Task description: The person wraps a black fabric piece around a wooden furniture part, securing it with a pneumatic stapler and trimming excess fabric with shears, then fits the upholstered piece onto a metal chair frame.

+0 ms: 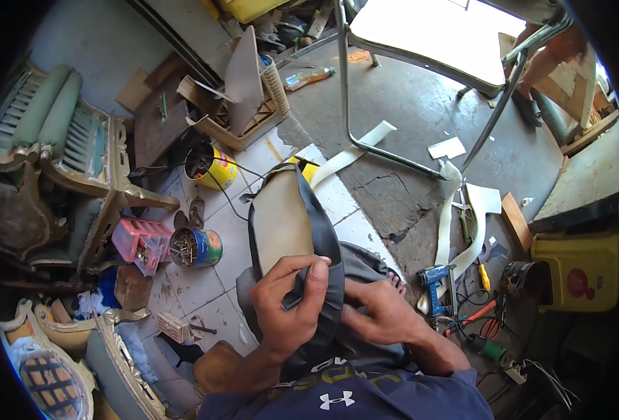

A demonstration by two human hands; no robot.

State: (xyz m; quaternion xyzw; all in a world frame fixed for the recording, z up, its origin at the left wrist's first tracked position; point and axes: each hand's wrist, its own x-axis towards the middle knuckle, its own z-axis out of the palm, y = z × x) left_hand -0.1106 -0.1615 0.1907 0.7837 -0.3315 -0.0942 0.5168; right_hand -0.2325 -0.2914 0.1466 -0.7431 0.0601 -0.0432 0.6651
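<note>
Across my lap is a long padded piece with a pale beige face [274,217] and dark grey covering [320,224] along its side. My left hand [287,301] is closed on the covering at the near end, thumb up beside a folded flap. My right hand [379,315] is just right of it, fingers curled on the same dark covering, their tips partly hidden in it. A yellow object [306,171] lies beyond the far end, beside a white strip [355,150]. A blue staple gun [435,283] lies to the right.
Carved chair frames [71,175] stand left. Around the floor [407,161] are a basket [267,98], a yellow tin [222,168], a tin of fasteners [204,248], a pink case [141,245], tools [484,276] and a yellow container [582,269]. Beyond a metal-framed seat [428,35] is another person's leg [544,63].
</note>
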